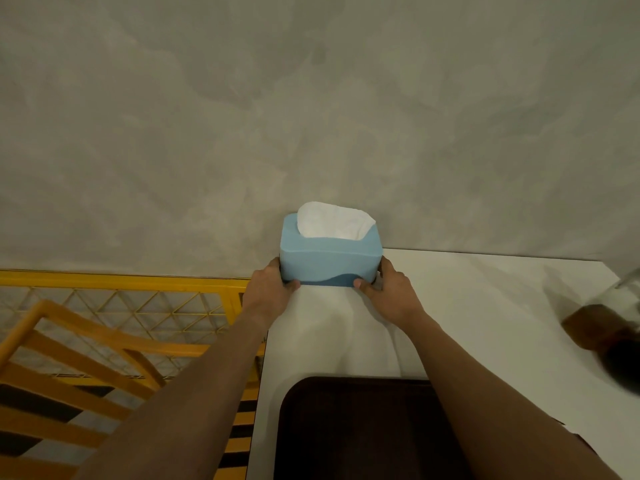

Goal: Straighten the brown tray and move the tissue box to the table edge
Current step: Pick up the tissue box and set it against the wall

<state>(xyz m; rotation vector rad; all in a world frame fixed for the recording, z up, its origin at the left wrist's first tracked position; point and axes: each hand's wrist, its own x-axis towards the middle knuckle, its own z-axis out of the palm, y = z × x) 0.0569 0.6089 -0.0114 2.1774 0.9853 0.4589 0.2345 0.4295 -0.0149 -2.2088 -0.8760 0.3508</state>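
Both hands are on the tissue box [330, 259], one at each short end: left hand [268, 292] clasps the left end with the thumb tucked under the front lower corner, right hand [389, 294] mirrors it on the right end, thumb pressed against the darker blue band along the base. Fingers on the far side are hidden behind the box, so how far they wrap cannot be told. A two-sided squeeze like this suits a light, squashy-sided box: it stays square and does not twist as it is set down or slid. Box position: far left corner of the white table [485, 306], right up against the grey wall [311, 116], its left end about level with the table's left edge. Cannot tell whether the base is resting on the table or held just above it. A white tissue [334, 220] stands out of the top opening, undisturbed. Brown tray [353, 427] lies near the person, between the forearms, its far rim running parallel to the table's far edge; judged straight, so that step looks done. Judgement: the box step is at or close to its end; what remains is letting go. Blurred brown object [602, 336] at right, not identifiable. Yellow chair [86, 341] and yellow mesh barrier [138, 299] stand beside the table on the left.
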